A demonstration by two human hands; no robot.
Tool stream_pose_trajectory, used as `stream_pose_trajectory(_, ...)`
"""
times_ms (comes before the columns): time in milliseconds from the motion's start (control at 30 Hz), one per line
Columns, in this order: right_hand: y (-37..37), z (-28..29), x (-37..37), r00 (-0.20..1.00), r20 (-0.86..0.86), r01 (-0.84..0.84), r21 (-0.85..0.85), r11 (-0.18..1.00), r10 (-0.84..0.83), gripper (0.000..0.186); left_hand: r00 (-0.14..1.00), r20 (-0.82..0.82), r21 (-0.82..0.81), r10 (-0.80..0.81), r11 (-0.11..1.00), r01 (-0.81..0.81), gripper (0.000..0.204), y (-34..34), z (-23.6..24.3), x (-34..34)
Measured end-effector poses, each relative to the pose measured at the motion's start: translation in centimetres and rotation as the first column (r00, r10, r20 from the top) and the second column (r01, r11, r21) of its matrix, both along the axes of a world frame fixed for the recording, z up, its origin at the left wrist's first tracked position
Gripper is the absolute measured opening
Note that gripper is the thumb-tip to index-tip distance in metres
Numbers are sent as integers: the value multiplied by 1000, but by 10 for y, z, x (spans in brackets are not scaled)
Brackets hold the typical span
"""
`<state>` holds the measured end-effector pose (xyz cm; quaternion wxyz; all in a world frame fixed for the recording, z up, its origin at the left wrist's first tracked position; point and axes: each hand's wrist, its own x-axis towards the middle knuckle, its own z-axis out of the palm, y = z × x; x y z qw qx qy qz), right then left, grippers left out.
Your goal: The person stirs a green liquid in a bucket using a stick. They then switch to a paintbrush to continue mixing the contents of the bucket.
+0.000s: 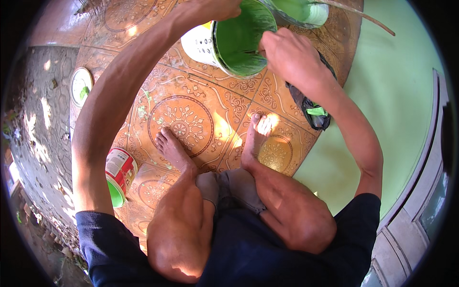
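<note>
A white paint bucket (198,47) is tipped with its mouth to the right, its inside coated in wet green paint. At its upper rim my left hand (222,8) is closed on the bucket, partly cut off by the picture's top edge. My right hand (291,53) is curled at the right side of the mouth. Something thin and dark reaches from its fingers into the bucket; I cannot make out its kind. Just beyond, a second container (306,13) smeared with green paint lies close to the bucket's mouth, with a thin stick (358,13) by it.
A black plastic bag (301,98) with green paint lies below my right forearm. To the left are a round white lid (81,87) and a red-and-white can (121,165) with green inside. Patterned orange tiles (191,86) meet a pale green wall (382,95) at right.
</note>
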<state>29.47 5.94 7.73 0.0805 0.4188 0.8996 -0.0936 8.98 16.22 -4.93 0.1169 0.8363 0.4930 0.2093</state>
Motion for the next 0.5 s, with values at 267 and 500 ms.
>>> stream_pose_trajectory(267, 32, -11, 3, 986, -124, 134, 160, 978, -115, 10, 987, -121, 14, -106, 994, 108, 33, 11, -5, -10)
stream_pose_trajectory(500, 16, 1, 1, 989, -32, 140, -98, 985, -144, 17, 987, -124, -35, -100, 995, 97, 34, 10, 1, -8)
